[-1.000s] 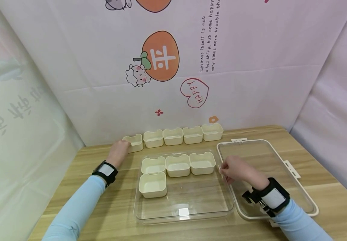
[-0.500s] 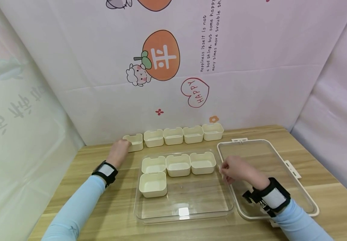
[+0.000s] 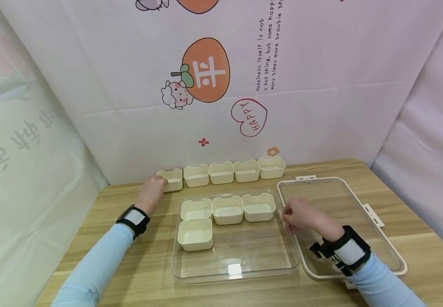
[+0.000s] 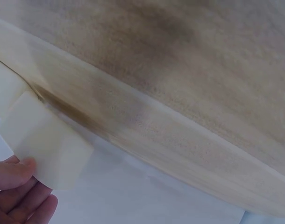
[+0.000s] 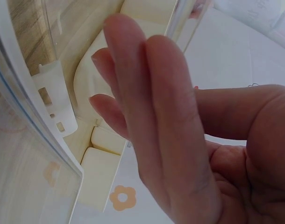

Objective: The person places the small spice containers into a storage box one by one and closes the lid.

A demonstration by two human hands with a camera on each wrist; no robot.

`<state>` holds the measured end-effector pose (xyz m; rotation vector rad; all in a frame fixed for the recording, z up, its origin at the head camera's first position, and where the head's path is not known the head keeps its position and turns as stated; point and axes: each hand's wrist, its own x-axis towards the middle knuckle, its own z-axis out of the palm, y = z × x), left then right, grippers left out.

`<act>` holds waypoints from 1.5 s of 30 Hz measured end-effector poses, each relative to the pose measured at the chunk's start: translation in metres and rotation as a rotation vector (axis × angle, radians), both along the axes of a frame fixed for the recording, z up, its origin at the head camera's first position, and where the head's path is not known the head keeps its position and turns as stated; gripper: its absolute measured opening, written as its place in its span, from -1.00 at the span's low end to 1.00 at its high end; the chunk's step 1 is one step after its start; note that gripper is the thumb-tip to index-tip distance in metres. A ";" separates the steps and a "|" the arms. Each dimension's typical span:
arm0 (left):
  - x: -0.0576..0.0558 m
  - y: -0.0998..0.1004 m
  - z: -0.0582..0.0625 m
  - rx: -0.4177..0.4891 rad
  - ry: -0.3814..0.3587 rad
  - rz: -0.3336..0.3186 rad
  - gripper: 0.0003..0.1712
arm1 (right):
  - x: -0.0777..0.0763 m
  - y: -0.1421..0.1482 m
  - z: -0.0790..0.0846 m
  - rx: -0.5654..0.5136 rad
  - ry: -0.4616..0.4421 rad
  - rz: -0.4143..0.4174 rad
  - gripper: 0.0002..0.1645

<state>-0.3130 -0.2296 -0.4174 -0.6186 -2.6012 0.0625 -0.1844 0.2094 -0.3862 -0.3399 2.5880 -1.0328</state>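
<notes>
In the head view, my left hand (image 3: 151, 194) pinches the near left wall of a small cream box (image 3: 173, 181), the leftmost of the back row. The left wrist view shows thumb and fingers on either side of that box's wall (image 4: 49, 140). A clear shallow tray (image 3: 252, 262) lies in front, with more cream boxes (image 3: 227, 210) along its back and one (image 3: 195, 235) at its left side. My right hand (image 3: 302, 215) holds the tray's right rim between thumb and fingers. The rim at that grip is mostly hidden by the fingers (image 5: 133, 79) in the right wrist view.
Several matching cream boxes (image 3: 221, 173) stand in a line at the table's back edge, against a printed white cloth (image 3: 137, 140). Right of the tray lies a clear lid (image 3: 340, 196) with a white frame and clips (image 3: 373, 215), partly beneath my right arm.
The leftmost box seems to have shifted very slightly upward in my left hand. My right hand stays at the tray's rim.
</notes>
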 end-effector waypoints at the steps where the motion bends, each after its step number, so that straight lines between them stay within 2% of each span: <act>1: 0.001 0.000 0.001 0.002 0.002 -0.002 -0.80 | 0.000 0.000 0.000 -0.002 -0.005 -0.002 -0.81; 6: 0.006 0.000 0.004 0.010 0.012 -0.013 -0.78 | 0.001 0.000 0.000 -0.016 -0.006 -0.002 -0.81; 24: 0.028 0.006 0.020 0.059 0.134 -0.122 -0.74 | 0.001 0.000 0.000 0.007 0.026 0.019 -0.81; 40: 0.051 0.019 0.035 0.076 0.153 -0.189 -0.79 | -0.001 0.001 -0.002 0.038 0.066 0.037 -0.80; 45: 0.059 0.024 0.040 0.067 0.155 -0.201 -0.80 | -0.001 0.000 -0.003 0.083 0.085 0.025 -0.80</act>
